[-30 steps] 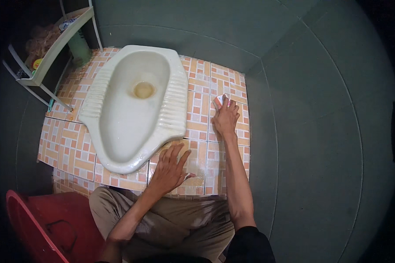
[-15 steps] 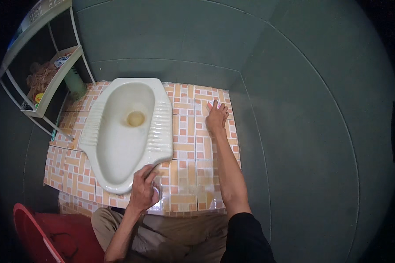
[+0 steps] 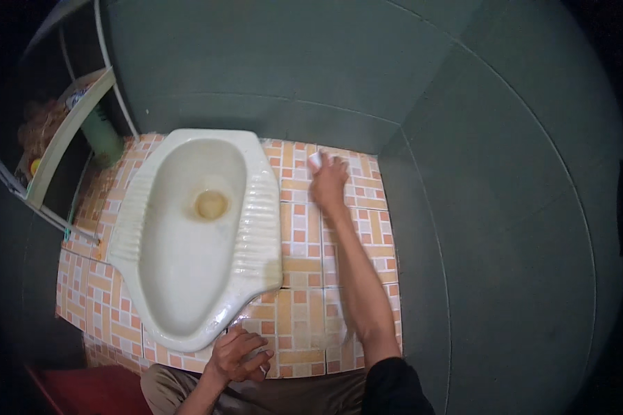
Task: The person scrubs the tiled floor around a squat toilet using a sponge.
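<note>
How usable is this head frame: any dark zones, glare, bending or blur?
Head view: corners and shelf rack in deep shadow; wet sheen on squat toilet rim; wall seams bend near the rim; right hand and left hand fairly sharp.

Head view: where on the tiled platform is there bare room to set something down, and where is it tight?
Bare tiles lie between the squat toilet pan and the right forearm; another bare patch lies left of the pan. Crowded: the far corner under the right hand and its white object, and the near edge under the left hand.
</note>
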The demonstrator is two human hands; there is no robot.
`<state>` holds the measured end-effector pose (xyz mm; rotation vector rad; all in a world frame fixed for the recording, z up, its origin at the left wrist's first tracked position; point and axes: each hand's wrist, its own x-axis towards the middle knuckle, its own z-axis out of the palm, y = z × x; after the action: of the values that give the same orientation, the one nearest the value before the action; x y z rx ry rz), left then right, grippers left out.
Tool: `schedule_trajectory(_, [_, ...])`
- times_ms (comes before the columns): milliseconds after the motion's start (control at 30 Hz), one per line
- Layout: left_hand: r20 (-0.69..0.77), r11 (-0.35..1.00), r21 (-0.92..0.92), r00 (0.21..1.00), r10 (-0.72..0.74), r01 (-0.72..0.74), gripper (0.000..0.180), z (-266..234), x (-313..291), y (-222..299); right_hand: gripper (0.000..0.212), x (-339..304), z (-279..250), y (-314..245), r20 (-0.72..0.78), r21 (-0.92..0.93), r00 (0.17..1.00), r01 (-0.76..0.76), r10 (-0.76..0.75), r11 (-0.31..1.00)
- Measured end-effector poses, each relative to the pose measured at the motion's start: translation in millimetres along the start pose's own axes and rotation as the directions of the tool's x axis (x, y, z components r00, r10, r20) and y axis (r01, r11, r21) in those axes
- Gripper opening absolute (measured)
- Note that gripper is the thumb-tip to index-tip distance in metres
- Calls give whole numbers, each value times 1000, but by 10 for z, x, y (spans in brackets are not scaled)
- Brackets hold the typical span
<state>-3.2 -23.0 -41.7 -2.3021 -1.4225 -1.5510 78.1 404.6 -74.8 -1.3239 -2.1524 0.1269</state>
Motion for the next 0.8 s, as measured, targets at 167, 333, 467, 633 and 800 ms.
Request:
schedule_trajectory(167, [40,1000,-2,999,0,0,36,100,190,61,58,-772,-541,-180,120,193,978,144,-169,971])
schedule_trajectory(333, [-20,998,-17,998,55,-55,31,279,-4,-19,53,-1624,-1243,-200,139,173,983,92,-117,981])
schedule_trajectory(467, [7,1000,0,1000,-13,13,32,247,-135,-31,46,-1451,-1195,-26,62,173,994,76,-88,982])
schedule_trajectory(633, [-80,980,-99,983,164,-171,14,385,389,143,47,-672,-805,948,-112,0,991,-66,66,998])
schedule_trajectory(800, [-39,981,-78,984,174,-177,16,245,480,225,41,321,-348,959,-144,63,959,-238,245,969])
